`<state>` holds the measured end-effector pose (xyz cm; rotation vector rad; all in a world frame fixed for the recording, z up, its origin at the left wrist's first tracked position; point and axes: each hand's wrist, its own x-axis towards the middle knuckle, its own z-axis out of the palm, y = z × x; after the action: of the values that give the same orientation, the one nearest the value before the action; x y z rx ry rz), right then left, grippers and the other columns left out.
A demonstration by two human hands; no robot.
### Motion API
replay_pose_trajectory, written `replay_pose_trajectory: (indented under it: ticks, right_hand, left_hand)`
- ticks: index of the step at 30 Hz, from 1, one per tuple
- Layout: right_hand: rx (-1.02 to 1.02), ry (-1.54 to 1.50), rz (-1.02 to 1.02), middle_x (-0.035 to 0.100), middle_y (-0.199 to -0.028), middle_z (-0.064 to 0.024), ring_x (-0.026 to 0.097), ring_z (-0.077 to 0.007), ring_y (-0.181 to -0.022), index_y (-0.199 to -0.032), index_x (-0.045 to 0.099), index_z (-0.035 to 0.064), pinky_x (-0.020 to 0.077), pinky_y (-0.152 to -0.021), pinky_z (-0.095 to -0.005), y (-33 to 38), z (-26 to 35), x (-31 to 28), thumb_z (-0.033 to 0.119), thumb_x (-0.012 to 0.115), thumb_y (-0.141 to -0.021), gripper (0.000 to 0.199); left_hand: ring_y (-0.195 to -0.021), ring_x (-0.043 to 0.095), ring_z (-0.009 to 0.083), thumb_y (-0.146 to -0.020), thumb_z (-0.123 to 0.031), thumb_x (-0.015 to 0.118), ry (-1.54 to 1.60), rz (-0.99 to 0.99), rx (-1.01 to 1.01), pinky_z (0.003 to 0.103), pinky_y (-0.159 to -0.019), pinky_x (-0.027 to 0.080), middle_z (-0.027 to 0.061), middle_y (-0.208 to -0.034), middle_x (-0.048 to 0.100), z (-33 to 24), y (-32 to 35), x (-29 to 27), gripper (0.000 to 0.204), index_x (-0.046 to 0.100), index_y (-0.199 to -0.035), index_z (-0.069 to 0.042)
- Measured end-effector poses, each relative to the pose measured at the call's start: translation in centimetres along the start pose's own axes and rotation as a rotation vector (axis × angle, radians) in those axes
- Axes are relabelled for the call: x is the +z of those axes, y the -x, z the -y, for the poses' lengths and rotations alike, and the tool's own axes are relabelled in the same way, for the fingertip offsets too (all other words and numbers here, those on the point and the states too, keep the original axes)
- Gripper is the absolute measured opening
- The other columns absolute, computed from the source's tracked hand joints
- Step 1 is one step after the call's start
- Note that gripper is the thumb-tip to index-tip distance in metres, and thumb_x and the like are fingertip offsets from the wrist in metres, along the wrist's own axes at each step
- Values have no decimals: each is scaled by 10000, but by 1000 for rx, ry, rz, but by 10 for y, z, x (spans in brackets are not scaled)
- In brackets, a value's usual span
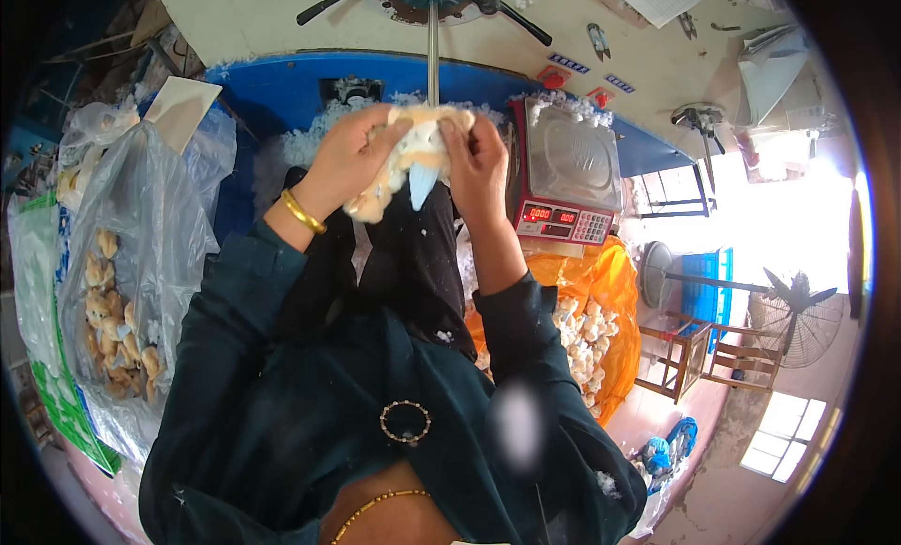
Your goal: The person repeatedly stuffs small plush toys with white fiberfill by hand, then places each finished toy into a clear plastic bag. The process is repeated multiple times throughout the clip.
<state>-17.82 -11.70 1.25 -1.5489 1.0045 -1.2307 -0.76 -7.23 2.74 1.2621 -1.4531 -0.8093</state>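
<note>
Between both hands I hold a small tan-and-white plush toy (422, 142) with a light blue pointed piece of cloth hanging from it. My left hand (355, 160) grips its left side, thumb pressed on the front. The fingers of my right hand (477, 160) are closed on its right edge. A thin metal tube (433, 57) comes down from the machine and meets the toy's top edge; whether it enters the toy is hidden. White stuffing fluff (324, 132) lies behind my left hand.
A red digital scale (572, 170) stands right of my hands. An orange bag (610, 292) of pale plush pieces sits below it. At left, a clear plastic bag (141, 198) holds tan plush toys (113, 315). Black handles (328, 3) jut from the machine; a fan (796, 310) stands far right.
</note>
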Motion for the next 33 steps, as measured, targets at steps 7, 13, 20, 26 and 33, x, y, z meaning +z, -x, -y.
replay_pose_trajectory:
  ticks: [7,13,20,26,33]
  right_hand:
    - [55,49,-155,488,-639,-6,424,-68,-601,-719,535,6,377,-533,-267,-112,-33,19,160,691,-853,257]
    - [81,-52,-170,485,-629,5,390,-65,-596,-711,556,-12,342,-514,-278,-115,-34,25,180,676,-865,275]
    - [49,-125,-102,480,-626,41,375,-31,-591,-705,556,9,307,-500,-228,-72,-14,16,144,641,-905,256]
    - [183,-278,-73,553,-676,45,443,-17,-601,-766,636,23,327,-519,-193,-61,-4,-2,96,670,-877,138]
    - [-23,-292,-156,590,-672,29,471,-19,-581,-807,677,56,337,-503,-185,-39,2,16,26,727,-805,59]
  left_hand:
    - [-639,602,160,-911,-225,587,168,-233,-49,299,-603,474,109,-740,662,52,-91,14,243,643,-948,9]
    - [-571,545,145,-907,-217,589,120,-223,-22,314,-550,438,105,-677,626,48,-101,8,240,633,-878,18]
    - [-485,423,178,-901,-168,597,-14,-292,110,308,-486,367,128,-597,503,33,-55,13,202,586,-801,7]
    - [-569,477,330,-856,-131,610,-164,-322,244,367,-518,387,165,-647,470,26,-42,31,211,485,-741,-6]
    - [-670,531,388,-831,-125,601,-331,-333,317,427,-558,418,176,-707,521,40,-45,9,160,497,-763,-24]
